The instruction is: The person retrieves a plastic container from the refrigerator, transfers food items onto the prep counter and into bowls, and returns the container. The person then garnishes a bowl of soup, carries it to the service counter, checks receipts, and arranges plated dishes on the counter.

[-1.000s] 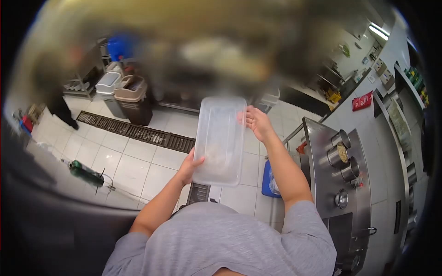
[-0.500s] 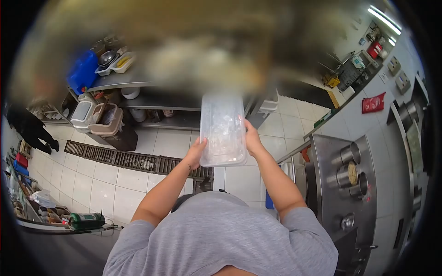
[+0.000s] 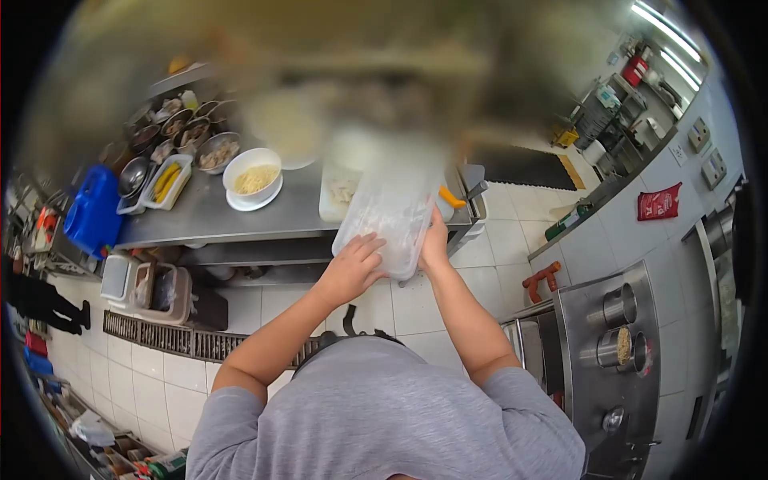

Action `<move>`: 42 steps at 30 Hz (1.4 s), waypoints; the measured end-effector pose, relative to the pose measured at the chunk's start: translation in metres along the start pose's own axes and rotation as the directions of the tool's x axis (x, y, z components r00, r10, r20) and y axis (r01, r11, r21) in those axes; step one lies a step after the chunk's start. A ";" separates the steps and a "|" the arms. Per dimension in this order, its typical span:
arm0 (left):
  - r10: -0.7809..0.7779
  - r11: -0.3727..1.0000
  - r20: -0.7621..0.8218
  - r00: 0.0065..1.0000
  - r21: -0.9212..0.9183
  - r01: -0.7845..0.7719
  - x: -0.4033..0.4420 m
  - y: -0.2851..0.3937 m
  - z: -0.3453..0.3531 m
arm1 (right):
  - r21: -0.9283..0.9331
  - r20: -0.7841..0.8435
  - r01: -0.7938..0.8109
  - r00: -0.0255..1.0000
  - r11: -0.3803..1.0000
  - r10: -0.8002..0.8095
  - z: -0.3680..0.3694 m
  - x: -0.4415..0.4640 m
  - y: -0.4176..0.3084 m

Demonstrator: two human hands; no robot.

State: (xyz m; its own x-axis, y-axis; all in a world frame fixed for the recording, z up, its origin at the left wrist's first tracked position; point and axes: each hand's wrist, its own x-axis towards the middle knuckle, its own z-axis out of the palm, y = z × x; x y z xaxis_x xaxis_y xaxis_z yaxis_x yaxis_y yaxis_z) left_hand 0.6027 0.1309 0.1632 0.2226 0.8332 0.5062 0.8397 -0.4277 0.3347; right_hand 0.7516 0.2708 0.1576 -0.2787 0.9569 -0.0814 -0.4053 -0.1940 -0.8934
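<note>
A translucent rectangular plastic container [image 3: 392,220] is held in front of me, tilted, above the near edge of the steel counter [image 3: 192,224]. My right hand [image 3: 434,242] grips its right side. My left hand [image 3: 352,268] is on its near left corner, with the fingers lying over the upper face and the thumb out of sight. Behind the container is a white cutting board [image 3: 332,196] with pale pieces on it. An orange handle [image 3: 452,198] shows at the container's right. The far end of the container is blurred.
On the counter stand a white bowl of noodles [image 3: 256,178], a tray with yellow items [image 3: 166,182], several metal bowls and a blue jug [image 3: 92,210]. Lidded bins [image 3: 160,288] and a floor grate [image 3: 172,336] lie below. Steel pots [image 3: 620,304] stand right. Another person's legs [image 3: 48,300] show left.
The container has come nearer the counter and tilted, its far end swinging right. My left hand has shifted from its side onto its upper face. More of the counter top shows.
</note>
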 end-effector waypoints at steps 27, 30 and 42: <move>-0.784 0.620 -0.532 0.319 -0.654 0.433 0.084 -0.104 -0.038 | -0.882 0.429 0.406 0.902 0.240 0.049 -0.068 0.311 0.013; -0.786 0.618 -0.543 0.297 -0.665 0.420 0.089 -0.100 -0.037 | -0.839 0.542 0.459 0.653 0.292 0.530 -0.045 0.306 -0.030; -0.801 0.597 -0.520 0.297 -0.657 0.460 0.096 -0.104 -0.039 | -0.728 0.602 0.683 0.600 0.054 0.526 -0.017 0.334 0.079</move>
State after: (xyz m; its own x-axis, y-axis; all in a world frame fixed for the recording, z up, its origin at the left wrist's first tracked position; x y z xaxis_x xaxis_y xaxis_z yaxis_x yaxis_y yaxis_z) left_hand 0.5178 0.2419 0.2084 -0.8642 0.4073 0.2955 0.2784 -0.1022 0.9550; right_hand 0.6414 0.5784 0.0521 -0.9049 0.3424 -0.2528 0.4219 0.8004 -0.4260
